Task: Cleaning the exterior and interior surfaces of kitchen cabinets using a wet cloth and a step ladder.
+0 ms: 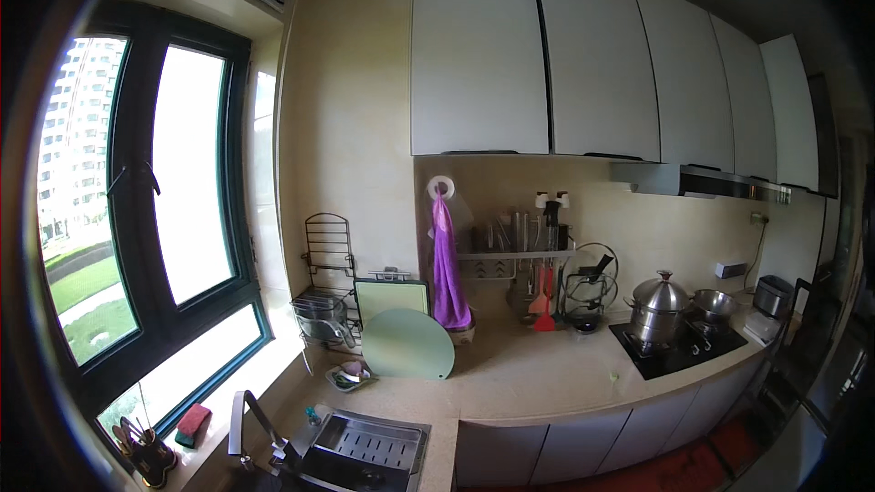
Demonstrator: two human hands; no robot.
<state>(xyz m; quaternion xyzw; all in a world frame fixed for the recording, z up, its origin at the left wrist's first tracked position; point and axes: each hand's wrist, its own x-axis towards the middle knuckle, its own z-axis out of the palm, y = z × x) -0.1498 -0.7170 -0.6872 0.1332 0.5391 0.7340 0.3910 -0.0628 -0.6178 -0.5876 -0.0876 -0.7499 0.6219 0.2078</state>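
Observation:
Neither of my hands is in view. Before me, at the bottom, is a kitchen sink with a tall metal faucet and a slotted steel drainer. A rounded green cutting board leans against a rectangular framed board at the back of the counter. Left of it sits a small dish holding what look like vegetables. A purple towel hangs from a white wall hook. To the right, a lidded steel steamer pot and an open steel pan stand on the black gas cooktop.
A wire rack stands in the left corner. The windowsill bears a utensil holder and a red-and-green sponge. Utensils hang from a wall rack, with a lid stand beside it. White cupboards overhang the counter.

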